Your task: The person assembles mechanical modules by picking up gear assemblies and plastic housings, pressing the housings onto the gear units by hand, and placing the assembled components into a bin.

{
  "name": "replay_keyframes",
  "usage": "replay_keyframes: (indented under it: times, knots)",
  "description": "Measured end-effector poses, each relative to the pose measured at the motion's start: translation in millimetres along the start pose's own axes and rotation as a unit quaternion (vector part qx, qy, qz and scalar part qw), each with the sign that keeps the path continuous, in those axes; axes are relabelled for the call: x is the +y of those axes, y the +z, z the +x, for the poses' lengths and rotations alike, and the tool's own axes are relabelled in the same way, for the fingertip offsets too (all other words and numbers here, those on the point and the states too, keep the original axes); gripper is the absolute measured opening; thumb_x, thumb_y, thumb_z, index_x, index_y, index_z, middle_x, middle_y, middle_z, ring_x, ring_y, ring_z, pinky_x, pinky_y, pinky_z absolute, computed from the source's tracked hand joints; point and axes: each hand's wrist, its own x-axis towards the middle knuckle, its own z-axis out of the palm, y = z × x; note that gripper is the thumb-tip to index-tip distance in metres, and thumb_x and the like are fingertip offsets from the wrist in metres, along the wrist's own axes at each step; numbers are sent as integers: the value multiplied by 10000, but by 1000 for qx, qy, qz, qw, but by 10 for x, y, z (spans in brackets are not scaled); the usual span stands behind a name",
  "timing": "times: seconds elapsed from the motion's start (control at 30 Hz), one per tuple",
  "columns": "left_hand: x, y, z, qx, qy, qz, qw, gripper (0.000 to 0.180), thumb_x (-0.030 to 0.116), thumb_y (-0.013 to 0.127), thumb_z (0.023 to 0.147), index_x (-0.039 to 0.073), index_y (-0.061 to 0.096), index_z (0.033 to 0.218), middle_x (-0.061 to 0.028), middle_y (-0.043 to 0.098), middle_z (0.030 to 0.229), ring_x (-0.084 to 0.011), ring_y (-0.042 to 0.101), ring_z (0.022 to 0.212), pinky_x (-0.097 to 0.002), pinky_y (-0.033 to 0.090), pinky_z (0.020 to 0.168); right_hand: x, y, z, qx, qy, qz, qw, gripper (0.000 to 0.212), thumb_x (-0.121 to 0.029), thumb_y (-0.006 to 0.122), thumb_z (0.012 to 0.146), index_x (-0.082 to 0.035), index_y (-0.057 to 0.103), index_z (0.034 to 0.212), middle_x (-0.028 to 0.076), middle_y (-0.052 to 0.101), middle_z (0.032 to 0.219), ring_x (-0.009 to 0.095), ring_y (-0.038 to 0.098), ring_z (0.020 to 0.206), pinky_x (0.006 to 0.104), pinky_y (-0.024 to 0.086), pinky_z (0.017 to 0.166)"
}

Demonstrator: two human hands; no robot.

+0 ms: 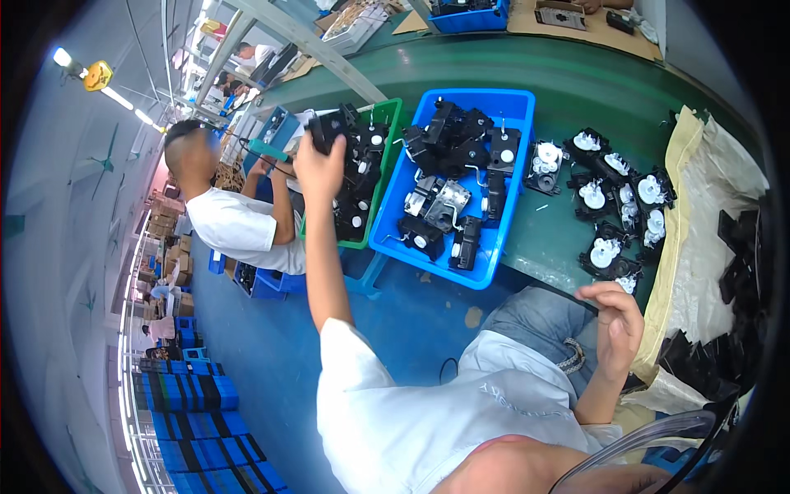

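Note:
My left hand (320, 170) is stretched out to the far left and grips a black plastic housing (329, 128) above the green bin (388, 156). That bin contains several black assemblies with white round parts. My right hand (619, 328) hovers near my lap at the bench's front edge, its fingers loosely bent, with nothing visible in them. Between the hands stands a blue bin (485, 276), holding several black mechanisms with metal rods and white knobs. To its right, several black gear units (605, 252) with white gears lie on the green bench; one separate gear unit (545, 167) sits beside the bin.
A co-worker in a white shirt (239, 222) sits at the left, near a teal hand tool (267, 150). Black parts (741, 255) fill a lined carton (671, 239) on the right. A metal frame post (317, 49) crosses the far side. Blue crates (189, 391) are stacked on the floor.

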Motion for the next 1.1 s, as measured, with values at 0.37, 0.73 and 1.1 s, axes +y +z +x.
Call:
replay_keyframes:
  times: [0.37, 0.73, 1.1]
  knots:
    - [-730, 1549, 783, -238, -117, 262, 928, 337, 237, 546, 816, -4, 617, 1040, -203, 676, 978, -358, 661, 899, -455, 484, 807, -198, -276, -214, 79, 38, -106, 990, 238, -196, 491, 911, 16, 558, 997, 193, 578, 962, 242, 534, 813, 329, 447, 738]
    - [1365, 772, 778, -229, 168, 353, 891, 307, 269, 516, 846, 36, 716, 850, -181, 700, 831, -378, 656, 713, -448, 507, 627, -1006, -349, -260, 222, 51, -261, 938, 270, -227, 551, 834, 29, 631, 869, 140, 623, 843, 226, 550, 769, 314, 433, 713]
    - [3492, 3860, 372, -497, 366, -96, 781, 354, 287, 646, 783, 35, 686, 1029, -188, 689, 981, -360, 648, 897, -420, 520, 806, -1712, -608, -139, 149, 10, -626, 765, 192, -30, 595, 787, 4, 639, 971, 125, 626, 961, 258, 571, 781, 314, 474, 724]
